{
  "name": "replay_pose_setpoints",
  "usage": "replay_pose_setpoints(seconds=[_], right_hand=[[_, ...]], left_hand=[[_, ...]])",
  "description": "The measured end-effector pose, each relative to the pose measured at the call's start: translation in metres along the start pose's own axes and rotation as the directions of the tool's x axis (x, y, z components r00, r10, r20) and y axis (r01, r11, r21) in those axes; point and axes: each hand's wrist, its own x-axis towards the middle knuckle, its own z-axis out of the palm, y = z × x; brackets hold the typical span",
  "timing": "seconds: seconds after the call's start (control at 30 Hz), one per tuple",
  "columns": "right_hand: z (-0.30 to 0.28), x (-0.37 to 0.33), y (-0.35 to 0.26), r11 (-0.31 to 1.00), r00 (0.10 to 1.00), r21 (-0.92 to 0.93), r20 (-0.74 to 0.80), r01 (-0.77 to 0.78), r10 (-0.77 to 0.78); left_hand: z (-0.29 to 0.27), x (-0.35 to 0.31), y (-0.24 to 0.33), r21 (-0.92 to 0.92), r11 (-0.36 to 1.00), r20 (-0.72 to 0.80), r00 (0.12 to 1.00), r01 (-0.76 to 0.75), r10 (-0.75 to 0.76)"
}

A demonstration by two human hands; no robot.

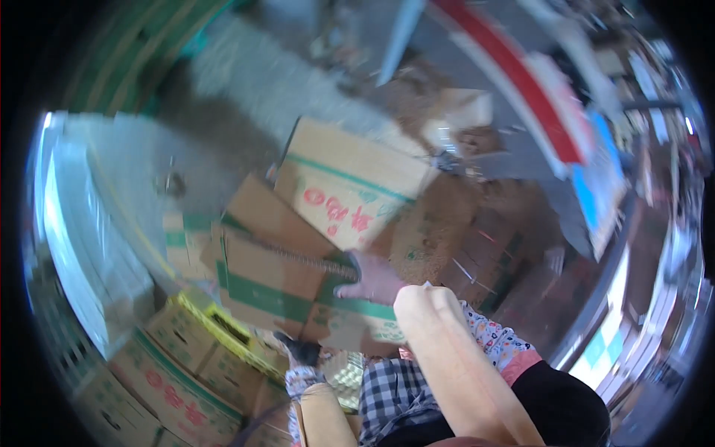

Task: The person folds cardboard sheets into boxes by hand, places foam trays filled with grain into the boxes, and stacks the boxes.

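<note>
A brown cardboard box (268,279) with green bands lies in front of me, its flap raised. My right hand (376,279), in a pale purplish glove, is closed over the flap's corrugated edge, thumb on the near side and fingers on the far side. Below the box's near edge is my left hand (302,349) in a dark glove. Its thumb stands apart from the other fingers, and nothing shows in it, though blur softens its outline. Next to it, pale egg-tray-like moulded material (345,376) shows beside my checked apron (395,391).
Beyond stands another carton (350,175) with a green stripe and red writing. Several similar cartons (179,380) sit at lower left beside a yellow plastic crate (231,331). White wrapped stacks (89,238) line the left; a red-and-white curved band (514,74) crosses the upper right.
</note>
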Motion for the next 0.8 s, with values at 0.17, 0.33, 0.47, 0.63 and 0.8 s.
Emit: replay_pose_setpoints(seconds=[0.17, 0.33, 0.47, 0.63, 0.8], right_hand=[[-0.103, -0.224, -0.001, 0.98, 0.958, 0.168, -0.251, -0.102, 0.142], [-0.129, -0.479, 0.082, 0.652, 0.642, 0.466, -0.766, 0.598, -0.041], [-0.087, -0.681, 0.137, 0.343, 0.345, 0.43, -0.895, 0.835, 0.282], [0.001, -0.765, 0.257, 0.154, 0.21, 0.36, -0.785, 0.92, 0.582], [0.067, -0.835, 0.374, 0.05, 0.68, 0.803, -0.534, 0.593, 0.502]], left_hand=[[0.11, -0.002, -0.112, 0.549, 0.834, -0.111, 0.984, -0.057, 0.14], [0.245, -0.019, -0.255, 0.807, 0.581, 0.221, 0.967, -0.107, -0.129], [0.293, -0.071, -0.445, 0.939, 0.246, 0.296, 0.931, -0.242, -0.214], [0.215, -0.059, -0.577, 0.883, 0.389, 0.008, 0.819, 0.264, -0.574], [0.155, -0.048, -0.72, 0.947, -0.305, -0.035, 0.916, -0.097, -0.399]])
